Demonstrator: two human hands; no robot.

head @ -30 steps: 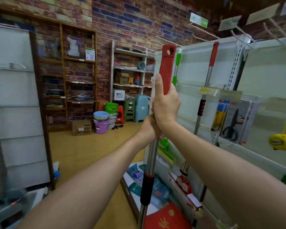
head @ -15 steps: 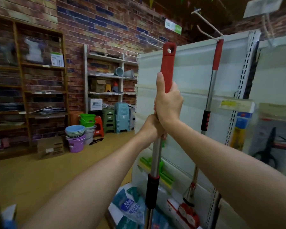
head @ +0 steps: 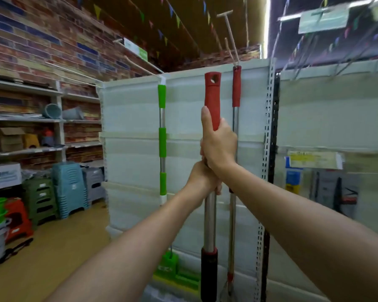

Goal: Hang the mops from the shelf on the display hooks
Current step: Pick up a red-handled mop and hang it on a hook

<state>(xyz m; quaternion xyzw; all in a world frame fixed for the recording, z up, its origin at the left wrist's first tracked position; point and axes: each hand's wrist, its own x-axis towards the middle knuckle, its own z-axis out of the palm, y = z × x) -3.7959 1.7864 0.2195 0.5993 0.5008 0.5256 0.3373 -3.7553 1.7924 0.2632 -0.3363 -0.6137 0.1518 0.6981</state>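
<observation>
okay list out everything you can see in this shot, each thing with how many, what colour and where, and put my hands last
held mop: one, red grip, steel pole, upright, centre
hung red mop: one, on a hook, right of the held mop
hung green mop: one, green grips, on the panel's left
display hooks: white, above the panel; count unclear
display panel: one, pale, ahead
stacked stools: teal, green, grey, red, floor at left
left hand: grips the pole, lower
right hand: grips the red grip, above
</observation>
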